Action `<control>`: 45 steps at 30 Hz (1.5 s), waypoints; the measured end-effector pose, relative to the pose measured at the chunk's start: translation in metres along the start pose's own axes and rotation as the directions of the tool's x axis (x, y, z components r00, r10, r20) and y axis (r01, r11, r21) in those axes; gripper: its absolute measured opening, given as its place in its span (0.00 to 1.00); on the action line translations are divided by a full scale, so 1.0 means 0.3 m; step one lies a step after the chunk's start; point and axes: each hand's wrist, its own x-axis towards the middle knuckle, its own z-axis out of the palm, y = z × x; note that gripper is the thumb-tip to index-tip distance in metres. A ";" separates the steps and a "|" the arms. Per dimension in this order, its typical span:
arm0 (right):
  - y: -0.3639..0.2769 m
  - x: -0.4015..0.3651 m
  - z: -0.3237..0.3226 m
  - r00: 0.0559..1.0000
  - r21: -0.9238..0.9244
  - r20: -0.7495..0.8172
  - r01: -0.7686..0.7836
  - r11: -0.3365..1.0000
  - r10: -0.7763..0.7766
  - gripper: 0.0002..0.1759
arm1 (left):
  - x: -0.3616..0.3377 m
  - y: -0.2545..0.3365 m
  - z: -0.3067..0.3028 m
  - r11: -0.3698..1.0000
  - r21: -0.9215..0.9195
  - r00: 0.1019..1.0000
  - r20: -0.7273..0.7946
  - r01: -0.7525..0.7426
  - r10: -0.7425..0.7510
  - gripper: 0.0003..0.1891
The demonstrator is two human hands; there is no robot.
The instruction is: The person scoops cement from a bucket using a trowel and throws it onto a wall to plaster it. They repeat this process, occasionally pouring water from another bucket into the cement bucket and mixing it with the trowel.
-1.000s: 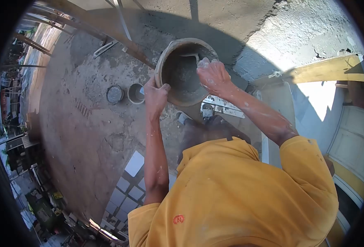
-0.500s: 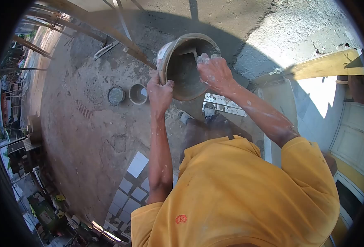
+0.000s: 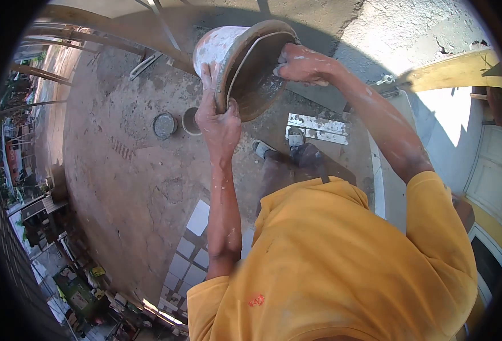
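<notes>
The bucket (image 3: 220, 50) is sitting at upper centre of the head view, ahead of the person's feet, and is tilting well over: its mouth is facing right and lower right in the view, while its base end is pointing up and left. Its long axis, base to mouth, is therefore running from upper left to lower right; the foreshortened mouth is showing as an oval, stretching from lower left to upper right. Whether the base is touching anything cannot be told. The left hand (image 3: 220, 120) is gripping the rim at its lower left, fingers lying along the outer wall, thumb hooking over the lip. The right hand (image 3: 303, 63) is reaching to the far side of the mouth with fingers bending inward; whether it is closing on anything cannot be told, the fingertips being partly hidden. Materials: the outer wall is showing chalky white with reddish patches; the lip is carrying a grey-brown crust; a thin, pale wire-like handle (image 3: 243, 65) is curving along the mouth; the interior is looking dark, smeared and damp. Pale flecks are speckling both forearms. A small round pail (image 3: 192, 121) and a squat, grey-crusted tub (image 3: 164, 125) are standing side by side on the rough, stained floor (image 3: 131, 187). Flat, pale rectangular tiles (image 3: 198, 218) are lying nearer the person; white, grey-smeared boards (image 3: 317, 129) are lying beside the shoes (image 3: 295, 137).
</notes>
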 end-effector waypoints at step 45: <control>-1.154 -0.347 -0.993 0.415 0.102 0.108 0.899 0.425 -0.904 0.20 | -0.411 -0.946 -0.364 0.716 -0.418 0.263 -0.729 0.559 -0.632 0.35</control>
